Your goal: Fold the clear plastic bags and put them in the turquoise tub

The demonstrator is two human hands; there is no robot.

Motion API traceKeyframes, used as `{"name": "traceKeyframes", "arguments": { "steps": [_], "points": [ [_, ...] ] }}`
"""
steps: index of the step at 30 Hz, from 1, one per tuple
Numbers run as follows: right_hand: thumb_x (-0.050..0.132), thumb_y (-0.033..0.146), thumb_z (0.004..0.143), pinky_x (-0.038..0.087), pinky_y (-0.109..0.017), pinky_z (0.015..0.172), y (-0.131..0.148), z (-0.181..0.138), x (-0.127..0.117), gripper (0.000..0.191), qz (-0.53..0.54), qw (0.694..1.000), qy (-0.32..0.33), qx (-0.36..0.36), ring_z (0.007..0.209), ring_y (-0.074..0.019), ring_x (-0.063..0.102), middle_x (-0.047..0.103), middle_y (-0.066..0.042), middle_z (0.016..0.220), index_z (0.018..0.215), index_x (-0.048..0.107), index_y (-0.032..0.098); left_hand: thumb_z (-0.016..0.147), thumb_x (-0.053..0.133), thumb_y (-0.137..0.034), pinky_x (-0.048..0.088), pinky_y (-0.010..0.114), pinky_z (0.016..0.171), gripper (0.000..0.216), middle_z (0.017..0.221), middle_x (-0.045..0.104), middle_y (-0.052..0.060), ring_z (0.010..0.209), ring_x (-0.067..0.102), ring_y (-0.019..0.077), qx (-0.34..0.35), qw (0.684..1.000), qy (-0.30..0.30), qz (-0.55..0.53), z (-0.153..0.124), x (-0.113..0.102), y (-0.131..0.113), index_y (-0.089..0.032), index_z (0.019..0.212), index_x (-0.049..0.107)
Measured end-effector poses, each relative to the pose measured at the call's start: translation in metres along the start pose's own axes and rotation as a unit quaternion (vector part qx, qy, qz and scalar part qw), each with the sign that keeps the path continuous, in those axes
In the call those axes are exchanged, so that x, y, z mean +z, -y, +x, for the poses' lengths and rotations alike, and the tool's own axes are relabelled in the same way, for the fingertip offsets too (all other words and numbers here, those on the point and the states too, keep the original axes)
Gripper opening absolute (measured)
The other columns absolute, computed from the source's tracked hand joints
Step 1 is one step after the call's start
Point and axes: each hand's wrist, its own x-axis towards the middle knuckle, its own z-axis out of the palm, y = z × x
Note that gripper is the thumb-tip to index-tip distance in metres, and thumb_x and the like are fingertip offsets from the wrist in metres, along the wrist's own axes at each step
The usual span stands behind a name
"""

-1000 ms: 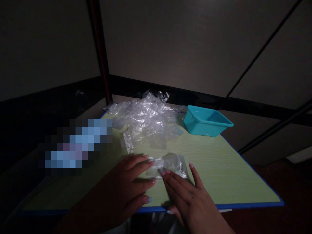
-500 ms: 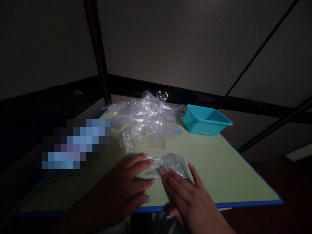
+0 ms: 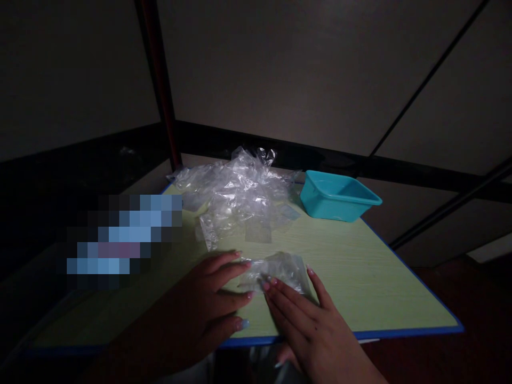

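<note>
A clear plastic bag lies flat and slightly wrinkled on the pale green tabletop, close to the front edge. My left hand has its fingers spread, with the upper fingertips touching the bag's left end. Over the bag's lower right part, my right hand lies with its fingers stretched out, fingertips pressing on the plastic. Its thumb hangs low near the blue table edge. Beyond the hands sits a heap of crumpled clear plastic bags, some of them spread toward me.
A turquoise plastic basin stands at the back right of the table. On the left, a pixelated blue patch hides whatever is there. Dark-trimmed wall panels rise behind the table. Blue trim runs along the table's edge.
Both hands stay almost in place on the bag. The right thumb has drawn slightly inward; the view has shifted a little.
</note>
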Motion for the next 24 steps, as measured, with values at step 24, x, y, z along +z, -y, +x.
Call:
{"name": "traceKeyframes", "arguments": {
  "steps": [24],
  "points": [
    [0.045,0.036,0.092,-0.001,-0.046,0.115,-0.0013,-0.0001,-0.0013,0.046,0.005,1.000,0.017,-0.008,0.125,-0.0200,0.042,0.053,-0.005,0.133,0.130,0.048,0.011,0.085,0.058,-0.026,0.036,0.049,0.103,0.030,0.144,0.037,0.004,0.134,0.025,0.0295,0.002,1.000,-0.011,0.000,-0.0003,0.0023,0.0018,-0.027,0.115,0.062]
  ]
}}
